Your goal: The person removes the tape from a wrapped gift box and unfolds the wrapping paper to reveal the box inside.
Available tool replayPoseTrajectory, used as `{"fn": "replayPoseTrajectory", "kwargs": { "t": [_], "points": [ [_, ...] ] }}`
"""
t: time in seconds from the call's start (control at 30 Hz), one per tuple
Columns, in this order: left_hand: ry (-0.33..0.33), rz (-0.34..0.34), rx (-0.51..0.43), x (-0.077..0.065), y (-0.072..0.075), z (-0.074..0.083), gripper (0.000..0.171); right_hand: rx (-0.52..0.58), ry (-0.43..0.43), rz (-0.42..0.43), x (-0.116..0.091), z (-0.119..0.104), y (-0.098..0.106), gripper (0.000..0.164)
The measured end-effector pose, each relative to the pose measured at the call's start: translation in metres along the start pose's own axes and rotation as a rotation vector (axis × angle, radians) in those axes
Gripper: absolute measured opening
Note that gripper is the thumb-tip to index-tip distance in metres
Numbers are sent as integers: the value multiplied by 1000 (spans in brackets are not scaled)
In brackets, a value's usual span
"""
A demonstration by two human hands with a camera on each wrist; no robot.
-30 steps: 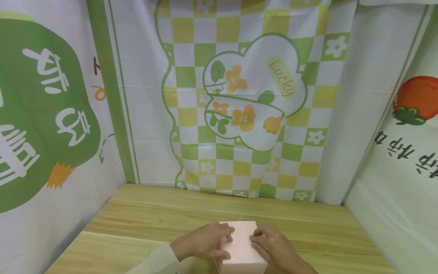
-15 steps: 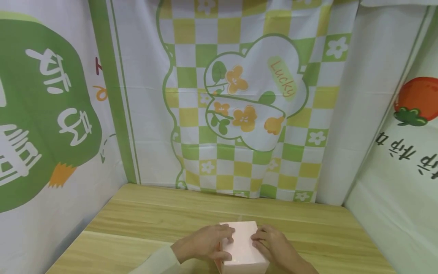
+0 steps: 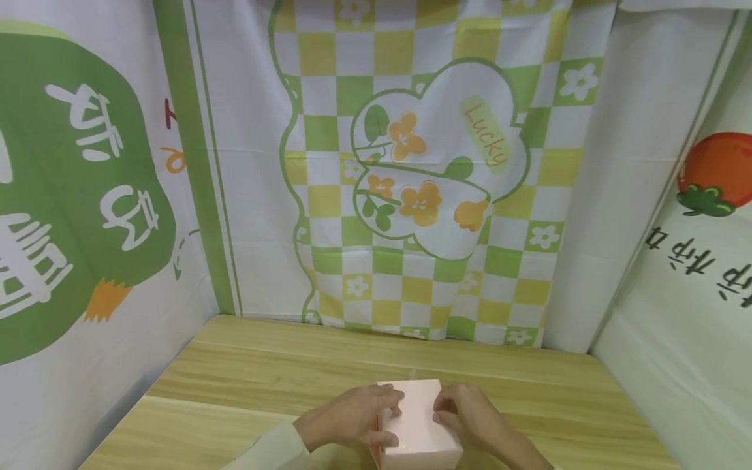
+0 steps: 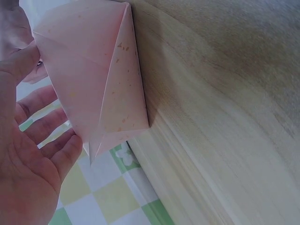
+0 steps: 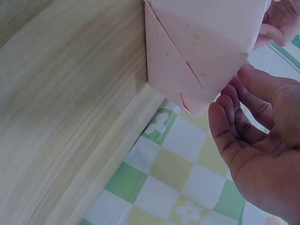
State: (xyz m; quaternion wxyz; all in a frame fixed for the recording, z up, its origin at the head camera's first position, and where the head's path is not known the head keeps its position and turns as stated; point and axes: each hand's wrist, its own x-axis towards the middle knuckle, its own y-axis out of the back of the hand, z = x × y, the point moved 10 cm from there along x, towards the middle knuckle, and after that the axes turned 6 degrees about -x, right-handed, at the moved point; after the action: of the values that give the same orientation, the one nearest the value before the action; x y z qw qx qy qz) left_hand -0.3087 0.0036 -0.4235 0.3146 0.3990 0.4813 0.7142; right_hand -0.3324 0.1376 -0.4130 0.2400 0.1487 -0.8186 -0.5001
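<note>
A small box wrapped in pale pink paper stands on the wooden table near its front. Gold flecks dot the paper, and slanting folds cross the end in both wrist views. My left hand lies along the box's left top edge, thumb and fingers spread apart with their tips on the top. Across from it, my right hand has bent fingers, with thumb and forefinger tips close together at the right top edge. I cannot tell whether they pinch anything there. The box's underside is hidden.
Wood-grain table surrounds the box. Behind it hangs a green and yellow checked cloth, with printed white cloths on the left and right sides. A small translucent strip shows just past the box's far edge.
My right hand's fingers have shifted slightly along the right top edge and its knuckles are more bent. The left hand stays in place, and the box has hardly moved.
</note>
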Motion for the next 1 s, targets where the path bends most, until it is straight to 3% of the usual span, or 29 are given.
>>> {"fn": "replayPoseTrajectory", "kwargs": {
  "t": [0.27, 0.37, 0.57, 0.67, 0.87, 1.0],
  "points": [
    [-5, 3, -6, 0, -1, -2, 59, 75, 59, -57, 3, 2, -3, 8],
    [-2, -2, -12, 0, -1, -2, 60, 65, 97, -11, 0, 4, -3, 8],
    [5, -13, -30, 0, -3, -3, 61, 116, 192, 159, -13, 7, 1, 4],
    [-1, -6, -26, 1, -2, -3, 61, 146, 233, 186, -15, 6, 2, 7],
    [15, -9, -35, -1, -2, -3, 60, 255, 181, 18, -4, 14, -6, 4],
    [12, -9, -32, 0, -2, -3, 60, 198, 146, -63, 2, 15, -11, 9]
  ]
}}
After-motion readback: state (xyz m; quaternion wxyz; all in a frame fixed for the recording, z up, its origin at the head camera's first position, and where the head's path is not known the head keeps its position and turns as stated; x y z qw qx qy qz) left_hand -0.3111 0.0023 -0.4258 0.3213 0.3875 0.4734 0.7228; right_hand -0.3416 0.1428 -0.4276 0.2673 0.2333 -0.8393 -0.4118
